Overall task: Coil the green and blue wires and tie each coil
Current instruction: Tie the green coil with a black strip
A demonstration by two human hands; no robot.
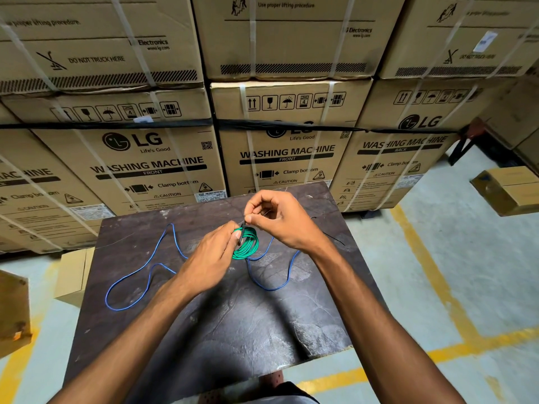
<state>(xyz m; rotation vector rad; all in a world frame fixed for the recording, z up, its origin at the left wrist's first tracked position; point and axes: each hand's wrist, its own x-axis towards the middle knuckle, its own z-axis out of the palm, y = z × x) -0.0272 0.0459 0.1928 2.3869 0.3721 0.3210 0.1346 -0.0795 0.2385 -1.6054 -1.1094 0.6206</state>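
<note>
Both forearms come up from the bottom edge, and we've got our left hand (214, 259) pinching the green wire coil (246, 244) by its near side, fingers closed on the loops just above the dark table (233, 322). Our right hand (281, 221) is curled shut on the end of a thin black tie (242, 232) that wraps the top of the coil, so we'd say we're mid-cinch on the green one.

What could go wrong: if the left pinch relaxes before the tie bites, the loops will probably spring apart and we'd be recoiling. The tie is skinny, so it could also slip out of the right fingertips or catch only some of the turns.

Blue wire (140, 275) is not coiled at all, lying loose across the table, running under our hands and just beside the coil. Pull the green bundle away carelessly and it might drag a blue loop along. Another black tie (332, 237) seems to lie to the right on the table, hard to be sure.

Behind it all, stacked cartons (151, 164) read "LG Life's Good", "WASHING MACHINE FRONT" (one "BACK"), "Clamp bottom", "CAUTION", "DO NOT TRUCK HERE", "Use proper lifting procedure", "LG Electronics www.lg.com".
</note>
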